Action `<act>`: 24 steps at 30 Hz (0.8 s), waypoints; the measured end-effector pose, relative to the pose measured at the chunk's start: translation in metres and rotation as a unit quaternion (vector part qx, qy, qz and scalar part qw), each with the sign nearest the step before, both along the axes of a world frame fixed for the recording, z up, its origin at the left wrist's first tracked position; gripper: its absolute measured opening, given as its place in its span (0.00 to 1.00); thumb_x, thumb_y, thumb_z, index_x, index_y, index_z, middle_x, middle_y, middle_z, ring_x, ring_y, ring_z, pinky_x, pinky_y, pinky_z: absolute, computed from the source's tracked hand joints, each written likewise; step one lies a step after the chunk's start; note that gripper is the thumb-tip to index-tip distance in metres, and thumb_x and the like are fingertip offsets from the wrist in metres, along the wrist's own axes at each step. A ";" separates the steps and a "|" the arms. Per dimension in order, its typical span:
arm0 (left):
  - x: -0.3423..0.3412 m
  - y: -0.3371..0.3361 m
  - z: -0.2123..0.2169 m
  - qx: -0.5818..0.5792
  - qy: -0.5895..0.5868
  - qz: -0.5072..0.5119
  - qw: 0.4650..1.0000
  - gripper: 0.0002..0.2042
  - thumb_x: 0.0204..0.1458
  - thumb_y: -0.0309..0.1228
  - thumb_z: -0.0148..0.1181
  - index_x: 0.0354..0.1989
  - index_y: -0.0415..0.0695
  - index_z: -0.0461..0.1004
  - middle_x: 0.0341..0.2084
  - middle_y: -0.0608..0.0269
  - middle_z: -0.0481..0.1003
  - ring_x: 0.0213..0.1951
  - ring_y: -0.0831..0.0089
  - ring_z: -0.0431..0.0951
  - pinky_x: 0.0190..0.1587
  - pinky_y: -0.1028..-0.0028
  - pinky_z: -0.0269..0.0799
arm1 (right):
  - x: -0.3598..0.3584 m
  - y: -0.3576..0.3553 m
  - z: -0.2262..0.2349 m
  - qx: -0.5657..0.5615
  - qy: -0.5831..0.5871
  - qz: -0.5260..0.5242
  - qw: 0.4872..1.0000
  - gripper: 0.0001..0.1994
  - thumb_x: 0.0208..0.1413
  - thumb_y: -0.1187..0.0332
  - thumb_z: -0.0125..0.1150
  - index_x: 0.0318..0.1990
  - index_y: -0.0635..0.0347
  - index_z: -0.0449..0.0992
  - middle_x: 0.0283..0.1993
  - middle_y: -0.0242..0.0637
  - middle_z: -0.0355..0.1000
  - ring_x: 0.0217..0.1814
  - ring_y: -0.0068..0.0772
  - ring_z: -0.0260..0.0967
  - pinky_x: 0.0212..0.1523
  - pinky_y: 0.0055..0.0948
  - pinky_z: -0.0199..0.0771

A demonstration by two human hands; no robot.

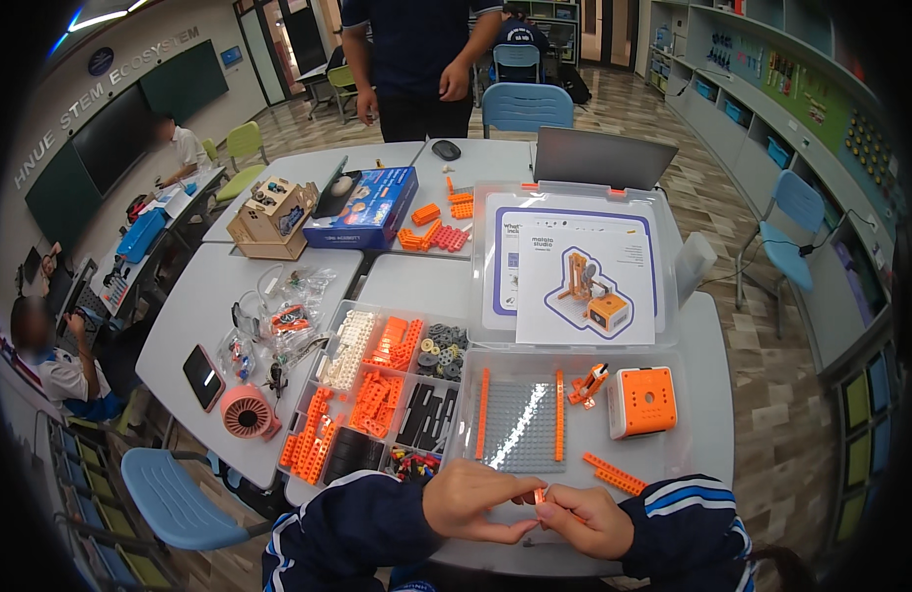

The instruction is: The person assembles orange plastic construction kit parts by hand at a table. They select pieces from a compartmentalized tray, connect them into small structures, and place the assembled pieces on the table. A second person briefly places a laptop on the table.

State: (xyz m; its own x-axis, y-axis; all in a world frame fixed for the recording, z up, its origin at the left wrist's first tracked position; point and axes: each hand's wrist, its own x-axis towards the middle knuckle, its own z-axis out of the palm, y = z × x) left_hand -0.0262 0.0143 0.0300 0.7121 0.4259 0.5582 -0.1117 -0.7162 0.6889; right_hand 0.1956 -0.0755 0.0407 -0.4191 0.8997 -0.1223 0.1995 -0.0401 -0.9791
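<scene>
Close to the table's near edge, my right hand pinches a small orange building piece between thumb and fingers. My left hand meets it from the other side; its index fingertip touches the piece while its thumb is spread away below. The piece is mostly hidden by my fingers. Just beyond, a clear tray holds a grey studded baseplate with an orange beam along each side. Also in that tray are an orange and white box-shaped module, a small orange assembly and a loose orange beam.
Left of the tray stands a compartment box of sorted orange, white, grey and black parts. A pink fan, phone and bagged parts lie farther left. Behind are an instruction sheet, laptop and standing person.
</scene>
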 end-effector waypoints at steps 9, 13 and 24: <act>0.000 0.000 0.001 -0.005 0.024 0.006 1.000 0.23 0.46 0.32 0.75 0.50 0.35 0.78 0.27 0.55 0.82 0.26 0.62 0.85 0.28 0.71 0.80 | 0.000 0.000 -0.002 -0.006 0.013 -0.002 1.000 0.14 0.73 0.61 0.52 0.37 0.63 0.73 0.24 0.35 0.70 0.26 0.26 0.67 0.31 0.28 0.68; 0.000 0.001 0.000 -0.005 0.021 0.004 1.000 0.23 0.46 0.33 0.75 0.50 0.35 0.78 0.27 0.55 0.82 0.25 0.63 0.84 0.27 0.71 0.79 | 0.000 0.000 -0.003 -0.030 0.018 0.001 0.999 0.14 0.72 0.61 0.53 0.38 0.63 0.74 0.24 0.35 0.70 0.27 0.24 0.67 0.31 0.28 0.68; 0.000 0.001 0.003 -0.012 0.034 0.003 0.999 0.22 0.47 0.32 0.75 0.49 0.34 0.79 0.28 0.54 0.82 0.26 0.62 0.84 0.28 0.71 0.80 | 0.000 0.001 -0.001 -0.015 0.027 0.007 0.999 0.13 0.72 0.63 0.53 0.40 0.63 0.75 0.25 0.35 0.71 0.27 0.23 0.67 0.32 0.27 0.68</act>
State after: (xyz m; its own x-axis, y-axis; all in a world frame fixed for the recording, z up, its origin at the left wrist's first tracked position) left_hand -0.0259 0.0150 0.0333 0.7454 0.4424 0.4986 -0.0601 -0.7004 0.7113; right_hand 0.1957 -0.0746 0.0400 -0.4378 0.8902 -0.1258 0.1470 -0.0672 -0.9868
